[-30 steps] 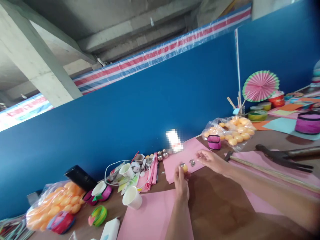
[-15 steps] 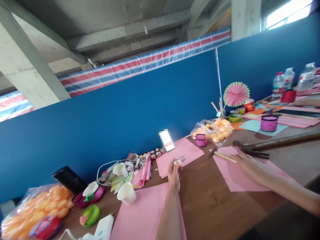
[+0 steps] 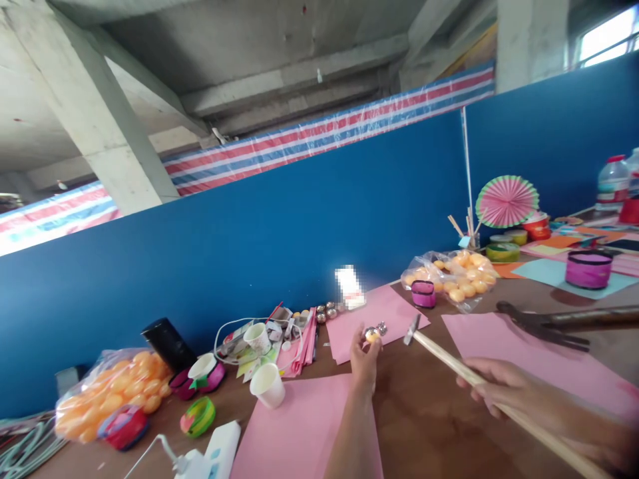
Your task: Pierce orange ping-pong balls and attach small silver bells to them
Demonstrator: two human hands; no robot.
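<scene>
Your right hand (image 3: 494, 389) grips a small hammer (image 3: 469, 376), fingers clamped on its wooden handle; its long axis runs from 4 o'clock up to 10 o'clock, head toward your left hand (image 3: 364, 356). That hand's fingers pinch one small orange ball (image 3: 370, 336) above the desk (image 3: 424, 412). Two clear bags (image 3: 456, 276) hold many orange balls; two paper cups (image 3: 268, 386) stand at 9 o'clock.

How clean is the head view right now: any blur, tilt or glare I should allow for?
Head view: the whole scene is tilted, with the table sloping up to the right. The right hand and the hammer handle are smeared near the lower right corner. The left hand and the small ball it pinches are fairly sharp. The window at top right is blown out. A small patch by the blue wall is pixelated.
</scene>
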